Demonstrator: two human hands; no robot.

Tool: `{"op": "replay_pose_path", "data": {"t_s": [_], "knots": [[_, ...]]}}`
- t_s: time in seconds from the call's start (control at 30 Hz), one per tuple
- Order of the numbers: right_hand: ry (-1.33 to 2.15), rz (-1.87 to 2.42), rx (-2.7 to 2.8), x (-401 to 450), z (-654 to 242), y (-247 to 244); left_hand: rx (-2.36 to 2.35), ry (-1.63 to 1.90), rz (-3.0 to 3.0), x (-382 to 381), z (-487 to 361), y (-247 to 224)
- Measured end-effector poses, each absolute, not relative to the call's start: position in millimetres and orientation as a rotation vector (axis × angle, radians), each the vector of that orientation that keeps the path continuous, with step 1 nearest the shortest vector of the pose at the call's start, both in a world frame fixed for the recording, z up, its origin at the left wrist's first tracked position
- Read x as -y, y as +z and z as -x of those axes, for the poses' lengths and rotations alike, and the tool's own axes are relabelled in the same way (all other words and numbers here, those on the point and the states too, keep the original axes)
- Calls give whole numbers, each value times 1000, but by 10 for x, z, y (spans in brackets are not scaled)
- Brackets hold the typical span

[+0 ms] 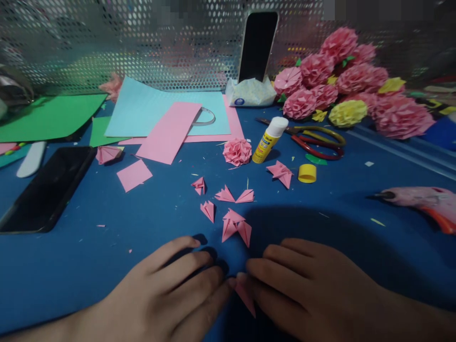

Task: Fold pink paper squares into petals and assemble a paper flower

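Observation:
Near the front of the blue table, my left hand [181,280] and my right hand [302,280] meet at a small folded pink paper piece [245,298]. Both hands pinch it with their fingertips, which partly hide it; its pointed end sticks out downward. Just beyond my fingers lies a cluster of folded pink pieces [236,225]. Several more folded bits are scattered past it, among them a small one [208,211] and a winged pair [235,194]. A crumpled pink paper flower [237,152] sits farther back.
A glue stick [266,141] stands beside scissors [317,140] and a yellow cap [307,173]. A hot glue gun [420,202] lies right, a phone [46,190] left. Coloured sheets [167,102], another upright phone [258,47] and paper flowers [317,71] line the back.

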State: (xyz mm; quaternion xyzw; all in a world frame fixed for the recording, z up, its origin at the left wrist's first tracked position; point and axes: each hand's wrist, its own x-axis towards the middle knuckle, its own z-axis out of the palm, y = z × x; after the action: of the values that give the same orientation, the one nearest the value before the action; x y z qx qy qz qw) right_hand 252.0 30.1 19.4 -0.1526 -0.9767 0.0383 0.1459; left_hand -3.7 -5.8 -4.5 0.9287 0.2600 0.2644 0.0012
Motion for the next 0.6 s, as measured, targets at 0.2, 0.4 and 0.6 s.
{"op": "replay_pose_path", "data": {"t_s": [0.2,0.4,0.6], "knots": [[109,410,2806,-323,-2522,202,-851,676,-2933,112,34,-65],[143,398,2804,-339,-2523,239,-866,700,-2892,81,-21,9],[186,333,2781,-409,-2535,143,-814,785,-2862,34,-48,4]]}}
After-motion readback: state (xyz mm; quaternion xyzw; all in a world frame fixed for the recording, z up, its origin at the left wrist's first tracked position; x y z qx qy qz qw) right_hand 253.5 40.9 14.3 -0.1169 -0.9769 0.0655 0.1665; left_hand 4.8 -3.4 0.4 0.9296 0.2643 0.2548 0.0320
